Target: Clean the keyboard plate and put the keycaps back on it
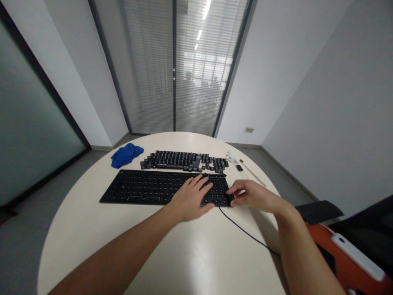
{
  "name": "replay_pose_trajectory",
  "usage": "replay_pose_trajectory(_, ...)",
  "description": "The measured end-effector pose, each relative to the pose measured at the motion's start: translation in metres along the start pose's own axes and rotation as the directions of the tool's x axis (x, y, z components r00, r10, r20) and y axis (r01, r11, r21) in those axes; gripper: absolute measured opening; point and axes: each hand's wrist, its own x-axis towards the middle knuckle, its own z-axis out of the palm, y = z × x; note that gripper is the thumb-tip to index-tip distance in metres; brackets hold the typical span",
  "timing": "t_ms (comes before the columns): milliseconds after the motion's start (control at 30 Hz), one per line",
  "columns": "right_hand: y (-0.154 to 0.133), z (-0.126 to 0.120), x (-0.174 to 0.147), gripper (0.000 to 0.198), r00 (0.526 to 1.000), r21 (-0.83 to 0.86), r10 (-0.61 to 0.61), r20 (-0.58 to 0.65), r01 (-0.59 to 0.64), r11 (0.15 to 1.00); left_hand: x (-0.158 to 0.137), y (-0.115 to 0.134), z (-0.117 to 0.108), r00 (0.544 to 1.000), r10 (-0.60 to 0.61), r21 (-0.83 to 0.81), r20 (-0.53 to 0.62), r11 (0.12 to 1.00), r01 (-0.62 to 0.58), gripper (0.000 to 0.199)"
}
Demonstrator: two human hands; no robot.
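A black keyboard with its keycaps off lies on the round table, exposing rows of switches. My left hand rests over its right part, fingers spread and lying flat, holding nothing. At the keyboard's right end, the thumb and forefinger of my right hand close on a small black keycap; the fingers partly hide it. Beyond the keyboard, loose black keycaps are laid out roughly in keyboard order.
A crumpled blue cloth lies at the back left. On the right are a thin stick-like brush and a wire puller. The keyboard's black cable runs toward the right table edge. An orange surface with a white power strip is lower right.
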Motion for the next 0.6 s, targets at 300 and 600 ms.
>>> replay_pose_trajectory(300, -0.006, 0.004, 0.001, 0.03, 0.996, -0.145, -0.083, -0.018, 0.08, 0.986, 0.0, 0.001, -0.001, 1.0, 0.005, 0.012, -0.001, 1.0, -0.005, 0.067)
replay_pose_trajectory(600, -0.027, 0.005, -0.002, 0.035, 0.997, -0.241, -0.072, -0.014, 0.066, 0.968, -0.001, 0.0, 0.001, 1.0, 0.006, 0.008, -0.009, 1.0, -0.006, 0.066)
